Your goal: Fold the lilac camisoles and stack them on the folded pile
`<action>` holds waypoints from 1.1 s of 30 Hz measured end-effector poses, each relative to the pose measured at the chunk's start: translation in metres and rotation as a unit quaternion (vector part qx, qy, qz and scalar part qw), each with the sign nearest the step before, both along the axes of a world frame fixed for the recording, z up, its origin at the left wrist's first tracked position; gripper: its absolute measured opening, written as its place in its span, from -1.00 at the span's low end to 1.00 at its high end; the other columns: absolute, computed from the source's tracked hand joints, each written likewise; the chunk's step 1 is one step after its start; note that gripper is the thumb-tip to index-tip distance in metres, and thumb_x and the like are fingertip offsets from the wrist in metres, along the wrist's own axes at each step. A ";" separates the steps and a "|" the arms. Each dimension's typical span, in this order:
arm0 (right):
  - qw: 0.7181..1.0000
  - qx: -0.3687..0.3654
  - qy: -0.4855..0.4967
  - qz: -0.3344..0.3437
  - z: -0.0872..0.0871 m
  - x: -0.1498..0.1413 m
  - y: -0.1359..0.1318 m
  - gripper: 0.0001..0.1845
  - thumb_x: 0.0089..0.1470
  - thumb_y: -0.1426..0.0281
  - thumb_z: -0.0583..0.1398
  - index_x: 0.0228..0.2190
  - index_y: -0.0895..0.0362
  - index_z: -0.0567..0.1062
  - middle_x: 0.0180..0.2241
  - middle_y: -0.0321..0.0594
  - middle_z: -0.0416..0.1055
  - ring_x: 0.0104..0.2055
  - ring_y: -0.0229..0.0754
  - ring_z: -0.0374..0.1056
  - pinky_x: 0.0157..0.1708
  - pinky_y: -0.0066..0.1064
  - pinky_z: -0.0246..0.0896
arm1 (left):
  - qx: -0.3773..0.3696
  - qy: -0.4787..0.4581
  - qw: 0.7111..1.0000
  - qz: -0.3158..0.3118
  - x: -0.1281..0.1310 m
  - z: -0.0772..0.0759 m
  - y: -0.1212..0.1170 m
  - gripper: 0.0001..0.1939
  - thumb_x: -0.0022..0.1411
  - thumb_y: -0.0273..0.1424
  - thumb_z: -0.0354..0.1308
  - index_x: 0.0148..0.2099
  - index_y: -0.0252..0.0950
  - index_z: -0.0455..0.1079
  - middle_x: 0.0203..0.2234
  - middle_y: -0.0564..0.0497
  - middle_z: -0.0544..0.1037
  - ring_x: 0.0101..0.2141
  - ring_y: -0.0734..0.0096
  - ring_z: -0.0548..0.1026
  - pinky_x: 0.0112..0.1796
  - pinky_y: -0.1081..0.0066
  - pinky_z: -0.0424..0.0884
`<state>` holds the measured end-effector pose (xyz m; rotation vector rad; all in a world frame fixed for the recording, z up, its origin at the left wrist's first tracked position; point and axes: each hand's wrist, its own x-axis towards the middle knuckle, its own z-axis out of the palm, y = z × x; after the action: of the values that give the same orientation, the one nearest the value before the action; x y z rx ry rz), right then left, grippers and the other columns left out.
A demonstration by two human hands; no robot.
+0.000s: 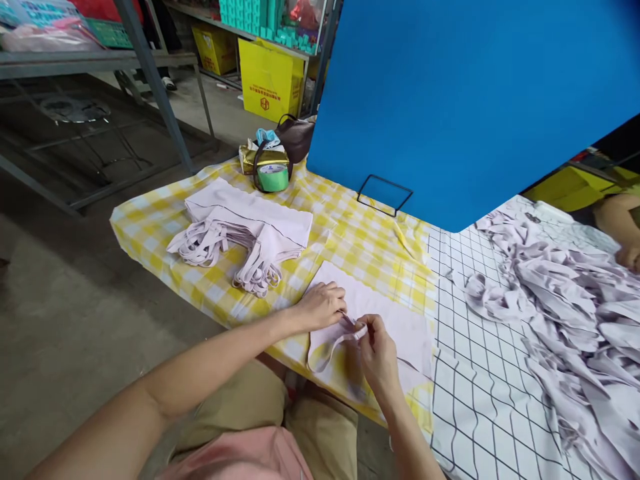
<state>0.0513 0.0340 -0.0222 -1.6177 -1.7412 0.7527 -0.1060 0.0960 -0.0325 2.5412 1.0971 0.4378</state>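
A pale lilac strappy garment piece (400, 327) lies flat on the yellow checked tablecloth in front of me. My left hand (323, 307) rests on its left part, fingers curled and pinching the strap near the middle. Between finger and thumb, my right hand (377, 350) grips the same thin strap (325, 363), which loops down toward the table's front edge. Just beyond my left hand sits a neat stack of matching garment pieces (245, 213), their straps bunched at the near side.
A loose heap of lilac pieces (575, 293) covers the white grid cloth (470, 393) at right, near another person's hand (629, 255). A large blue board (450, 100) and black wire stand (385, 195) rise behind. Green tape (273, 179) sits at the back.
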 end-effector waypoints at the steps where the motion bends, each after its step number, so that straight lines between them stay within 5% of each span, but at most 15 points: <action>1: 1.000 -0.012 -0.004 0.000 -0.001 0.000 0.002 -0.86 -0.05 0.44 -0.07 -0.39 0.10 0.24 -0.47 -0.28 0.37 -0.54 -0.25 0.27 -0.47 -0.44 0.14 | -0.023 -0.009 1.000 0.008 0.000 0.000 0.002 -0.88 0.18 -0.44 0.10 -0.29 -0.27 0.47 -0.33 0.01 0.45 -0.20 0.34 0.34 -0.17 0.38 0.24; 8: 0.995 -0.014 -0.089 0.044 0.000 0.002 0.013 -0.85 -0.04 0.44 -0.09 -0.41 0.08 0.24 -0.59 -0.34 0.33 -0.61 -0.25 0.22 -0.53 -0.47 0.08 | -0.087 -0.011 0.996 -0.003 0.001 0.007 0.013 -0.86 0.18 -0.37 0.12 -0.29 -0.26 0.50 -0.35 0.02 0.48 -0.22 0.34 0.34 -0.22 0.40 0.24; 15: 0.984 0.010 -0.166 0.058 -0.003 0.003 0.023 -0.81 -0.14 0.49 -0.10 -0.46 0.08 0.25 -0.64 -0.31 0.29 -0.60 -0.21 0.22 -0.54 -0.46 0.04 | -0.088 -0.029 0.995 -0.020 0.001 -0.003 0.021 -0.88 0.16 -0.36 0.15 -0.32 -0.23 0.50 -0.36 0.05 0.49 -0.24 0.36 0.35 -0.24 0.42 0.22; 33: 0.982 0.039 -0.177 0.060 -0.009 -0.005 0.027 -0.82 -0.15 0.51 -0.08 -0.46 0.08 0.25 -0.61 -0.29 0.27 -0.59 -0.22 0.18 -0.56 -0.46 -0.01 | -0.088 -0.033 0.995 -0.027 0.001 -0.001 0.020 -0.83 0.19 -0.36 0.09 -0.40 -0.26 0.46 -0.39 0.04 0.46 -0.25 0.34 0.33 -0.28 0.41 0.21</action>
<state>0.0464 0.0606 -0.0312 -1.6820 -2.1055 0.4596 -0.1052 0.1159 -0.0333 2.3783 0.9959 0.3895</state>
